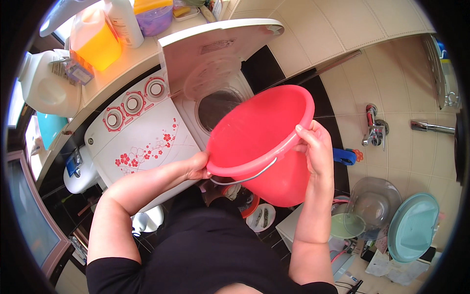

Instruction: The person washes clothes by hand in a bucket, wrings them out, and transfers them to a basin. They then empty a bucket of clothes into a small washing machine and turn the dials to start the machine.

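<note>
A large red plastic bucket (289,179) with a thin metal handle (247,177) is held up in front of me, tilted so its mouth faces the open washing machine. My left hand (197,165) grips the rim on its near left side. With my right hand (316,142) I hold the rim at the right, thumb on top. The bucket's inside looks bare where it shows. Just beyond it, the white washing machine (161,132) with red flower decoration has its lid (215,54) raised; the round tub opening (215,110) is partly covered by the bucket.
Bottles and a yellow-orange jug (100,49) crowd the ledge at the upper left. A wall tap (374,130) is on the right. Below it are a clear basin (372,206) and a teal basin (413,228). A round white-lidded tub (261,218) stands on the floor.
</note>
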A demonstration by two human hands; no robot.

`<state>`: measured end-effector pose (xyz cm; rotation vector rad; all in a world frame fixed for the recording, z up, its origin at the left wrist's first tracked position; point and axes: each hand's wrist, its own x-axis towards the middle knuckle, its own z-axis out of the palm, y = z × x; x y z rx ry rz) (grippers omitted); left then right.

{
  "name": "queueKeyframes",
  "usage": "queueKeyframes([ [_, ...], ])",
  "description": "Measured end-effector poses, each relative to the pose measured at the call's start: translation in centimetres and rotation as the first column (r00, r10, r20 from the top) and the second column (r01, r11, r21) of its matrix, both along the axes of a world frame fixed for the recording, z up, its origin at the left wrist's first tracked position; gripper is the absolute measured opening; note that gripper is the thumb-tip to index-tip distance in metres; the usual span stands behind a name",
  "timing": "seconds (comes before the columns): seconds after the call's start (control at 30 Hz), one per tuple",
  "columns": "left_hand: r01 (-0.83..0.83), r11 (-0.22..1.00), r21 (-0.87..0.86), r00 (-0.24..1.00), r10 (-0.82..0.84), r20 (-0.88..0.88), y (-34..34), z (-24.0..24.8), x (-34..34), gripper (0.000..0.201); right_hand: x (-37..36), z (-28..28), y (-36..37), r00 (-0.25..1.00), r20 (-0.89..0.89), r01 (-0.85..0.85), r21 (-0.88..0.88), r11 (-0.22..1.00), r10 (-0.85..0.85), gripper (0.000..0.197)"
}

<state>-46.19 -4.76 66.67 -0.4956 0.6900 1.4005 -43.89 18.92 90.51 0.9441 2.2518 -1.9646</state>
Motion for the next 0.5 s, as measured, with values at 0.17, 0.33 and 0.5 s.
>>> queueKeyframes([
  [0.17, -0.019, 0.996, 0.088, 0.999, 0.016, 0.029, 0.7, -1.1, -0.6, 0.036, -2.6, 0.2, -1.3, 0.998, -0.040, -0.041, 0.030, 0.999, 0.042, 0.008],
  [0.33, -0.075, 0.991, 0.112, 0.992, 0.063, 0.109, 1.9, -1.3, -0.3, 0.036, -5.5, -0.6, -2.7, 0.993, -0.052, -0.098, 0.118, 0.988, 0.105, 0.013],
  [0.5, -0.152, 0.976, 0.157, 0.960, 0.109, 0.256, 3.2, -3.4, 0.4, 0.036, -8.1, -1.6, -4.1, 0.982, -0.104, -0.142, 0.153, 0.978, 0.159, 0.014],
])
